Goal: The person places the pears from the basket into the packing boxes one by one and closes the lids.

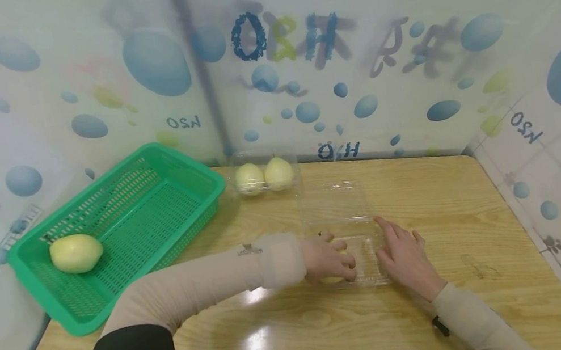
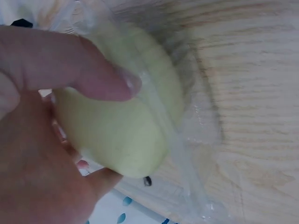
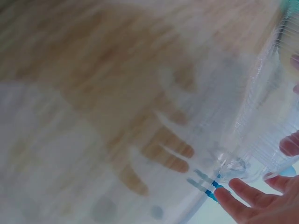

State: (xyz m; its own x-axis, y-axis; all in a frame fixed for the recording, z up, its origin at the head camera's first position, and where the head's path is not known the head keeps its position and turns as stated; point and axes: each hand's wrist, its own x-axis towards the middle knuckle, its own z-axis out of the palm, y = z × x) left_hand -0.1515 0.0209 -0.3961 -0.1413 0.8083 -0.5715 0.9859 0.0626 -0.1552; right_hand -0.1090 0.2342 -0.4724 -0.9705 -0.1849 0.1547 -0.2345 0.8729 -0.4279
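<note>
My left hand (image 1: 326,257) grips a pale yellow-green pear (image 2: 126,130), its thumb laid across the fruit in the left wrist view. The pear is at the left end of a clear plastic box (image 1: 368,254); from the head it is mostly hidden under the hand. The box's lid (image 1: 333,202) lies folded back on the far side. At the box's right edge rests my right hand (image 1: 406,256), fingers extended. The right wrist view shows those fingertips (image 3: 236,186) by the clear plastic wall.
A green perforated basket (image 1: 137,224) stands at the left with one pear (image 1: 76,253) in it. Behind the near box, a second clear box (image 1: 292,188) holds two pears (image 1: 264,175). A patterned sheet (image 1: 272,96) rises along the back of the wooden table (image 1: 448,203).
</note>
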